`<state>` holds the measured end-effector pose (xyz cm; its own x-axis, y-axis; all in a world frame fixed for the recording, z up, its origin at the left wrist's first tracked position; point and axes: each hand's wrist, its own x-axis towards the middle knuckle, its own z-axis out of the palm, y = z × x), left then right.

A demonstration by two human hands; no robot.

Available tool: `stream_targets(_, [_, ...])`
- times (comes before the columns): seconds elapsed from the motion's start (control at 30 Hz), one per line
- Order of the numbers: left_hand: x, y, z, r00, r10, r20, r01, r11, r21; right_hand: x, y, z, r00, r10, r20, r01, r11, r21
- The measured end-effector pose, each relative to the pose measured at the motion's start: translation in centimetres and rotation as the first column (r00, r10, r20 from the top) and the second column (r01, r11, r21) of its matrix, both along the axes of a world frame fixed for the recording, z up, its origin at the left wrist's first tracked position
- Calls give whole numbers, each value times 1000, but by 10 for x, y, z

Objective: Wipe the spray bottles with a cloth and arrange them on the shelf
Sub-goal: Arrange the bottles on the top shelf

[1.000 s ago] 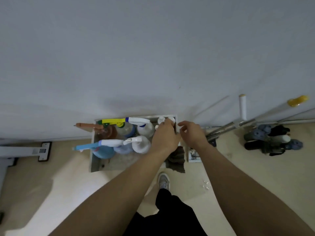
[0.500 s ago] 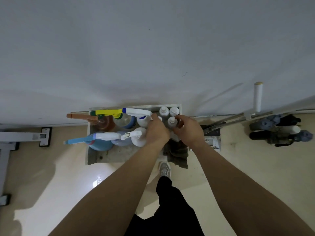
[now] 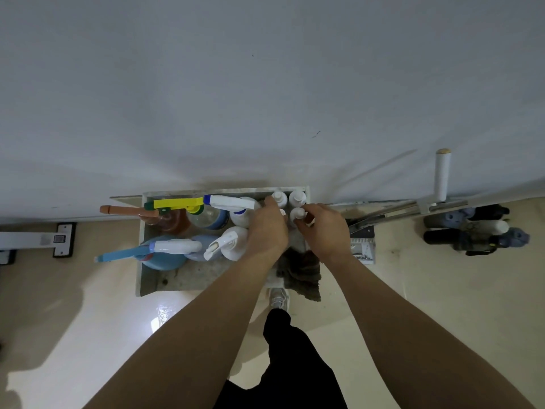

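A small white capped bottle point(image 3: 297, 214) stands at the right end of a grey stone shelf point(image 3: 188, 278) set against a white wall point(image 3: 265, 98). The right hand point(image 3: 326, 231) pinches this bottle near its cap between the thumb and curled fingers. Two other little white bottles point(image 3: 279, 198) stand side by side just behind it, next to the wall.

The left hand point(image 3: 267, 231) is just beside the right one, back upward. Its fingers curl down among the bottles, and whether they hold anything cannot be told.

To the left, the back row holds three bottles:
- a white spray bottle with a blue-tipped trigger point(image 3: 236, 203)
- a clear bottle with a yellow and green trigger point(image 3: 177, 203)
- an orange-brown bottle point(image 3: 168, 221), whose nozzle reaches past the shelf's left edge

In front of them stand a white trigger bottle point(image 3: 228, 245) and a light blue spray bottle point(image 3: 165, 256). All the nozzles point left.

A dark grey cloth point(image 3: 303, 273) hangs over the shelf's front right corner, below the wrists. Beneath it are a grey shoe point(image 3: 278, 299) and a black trouser leg point(image 3: 295, 349) on the beige floor point(image 3: 413, 320).

To the right, a white-handled pole point(image 3: 442, 175) leans on the wall above a cluster of dark rolls point(image 3: 472, 231).
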<state>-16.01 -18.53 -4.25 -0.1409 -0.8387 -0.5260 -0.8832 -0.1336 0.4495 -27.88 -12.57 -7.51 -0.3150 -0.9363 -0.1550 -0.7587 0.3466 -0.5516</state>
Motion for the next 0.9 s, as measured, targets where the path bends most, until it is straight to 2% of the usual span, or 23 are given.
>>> stream_targets(0.13, [1,4,0,998,-59,0,59,998,3,0,1,0,1000,6,5,-6,1000,13])
stream_targets(0.23, [1,5,-1,996,-84,15,85,995,-51,2,-1,2,999,-18,32,16,999,48])
stream_targets(0.47, [3,8,7,995,-88,41,89,996,-18,5,-1,9,998,-4,66,-5,991,131])
stream_targets(0.6, [8,16,15,997,-81,-1,81,997,14,5,5,23,995,-54,80,42,989,145])
stream_targets(0.8, [34,32,41,956,-294,-5,294,955,30,15,15,63,996,-81,36,78,994,79])
stream_targets(0.9, [57,43,62,929,-361,-84,363,932,11,33,19,87,998,-48,32,48,999,21])
